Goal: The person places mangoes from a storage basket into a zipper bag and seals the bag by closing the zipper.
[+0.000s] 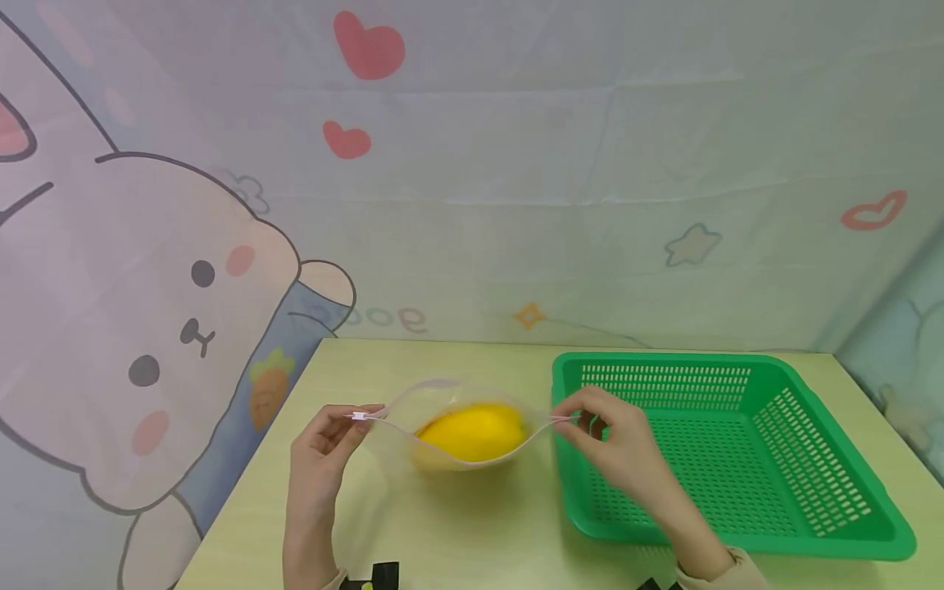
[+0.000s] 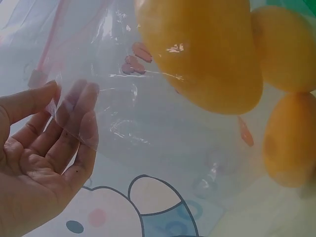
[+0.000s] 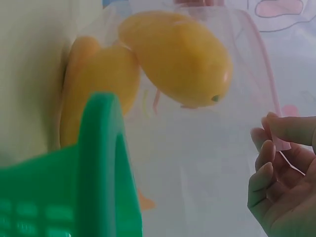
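Observation:
A clear zip bag (image 2: 163, 143) with a pink-edged mouth is stretched between my two hands, its mouth gaping. At its left corner, beside the small white slider (image 1: 359, 416), my left hand (image 1: 320, 451) pinches the film between thumb and index finger. My right hand (image 1: 619, 442) pinches the opposite corner. Yellow mangoes lie inside the bag; from above one mango (image 1: 475, 430) shows through the mouth. In the right wrist view a mango (image 3: 177, 57) rests higher up against others, such as the mango (image 3: 111, 76) lower in the bag.
A green plastic basket (image 1: 767, 365) with slotted walls stands on the right of the pale table (image 1: 295, 508), close beside the bag and under my right forearm. Behind the table hangs a printed cloth (image 1: 516, 164) with a cartoon rabbit and hearts.

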Tool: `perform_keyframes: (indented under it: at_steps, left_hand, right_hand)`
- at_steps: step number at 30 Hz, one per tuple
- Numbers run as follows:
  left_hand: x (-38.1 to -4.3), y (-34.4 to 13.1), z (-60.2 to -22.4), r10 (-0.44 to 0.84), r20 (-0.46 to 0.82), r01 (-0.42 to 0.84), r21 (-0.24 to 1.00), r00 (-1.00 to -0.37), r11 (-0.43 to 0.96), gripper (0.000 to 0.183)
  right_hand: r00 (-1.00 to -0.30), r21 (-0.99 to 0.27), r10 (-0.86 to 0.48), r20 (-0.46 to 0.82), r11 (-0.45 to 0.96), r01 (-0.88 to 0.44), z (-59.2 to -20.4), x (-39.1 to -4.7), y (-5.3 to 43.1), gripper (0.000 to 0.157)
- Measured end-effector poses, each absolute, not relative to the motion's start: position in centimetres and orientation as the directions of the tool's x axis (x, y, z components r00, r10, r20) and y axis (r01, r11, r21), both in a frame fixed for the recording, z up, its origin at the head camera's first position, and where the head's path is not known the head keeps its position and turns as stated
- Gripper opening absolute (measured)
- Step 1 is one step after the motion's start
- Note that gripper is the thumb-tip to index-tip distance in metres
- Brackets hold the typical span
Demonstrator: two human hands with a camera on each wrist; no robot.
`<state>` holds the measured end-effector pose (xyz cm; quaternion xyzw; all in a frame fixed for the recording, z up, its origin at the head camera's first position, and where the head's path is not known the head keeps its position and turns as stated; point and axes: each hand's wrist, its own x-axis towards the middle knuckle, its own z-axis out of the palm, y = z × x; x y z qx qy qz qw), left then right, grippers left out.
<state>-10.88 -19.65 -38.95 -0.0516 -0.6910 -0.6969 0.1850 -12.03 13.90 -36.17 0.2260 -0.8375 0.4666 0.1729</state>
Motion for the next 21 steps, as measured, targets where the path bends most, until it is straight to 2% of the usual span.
perform_keyframes:
  at_steps: [9, 16, 21]
  left_hand:
    - [-11.0, -19.9, -39.2, -0.234, 0.324, 0.345, 0.937, -0.917, -0.054, 0.013]
    - [-11.1, -19.7, -39.1, -0.288, 0.29, 0.308, 0.951, -0.913, -0.019, 0.011]
    - [-11.1, -19.7, -39.2, -0.307, 0.267, 0.282, 0.959, -0.914, -0.005, 0.018]
  right_hand:
    - [-0.858, -0.784, -0.145, 0.494, 0.352, -0.511, -37.2, -10.8, 13.0, 0.013]
    - [-0.862, -0.816, -0.105, 0.497, 0.283, -0.505, -37.8, -10.2, 12.7, 0.017]
    - [-0.848, -0.827, -0.085, 0.524, 0.19, -0.53, -38.3, -10.0, 12.6, 0.017]
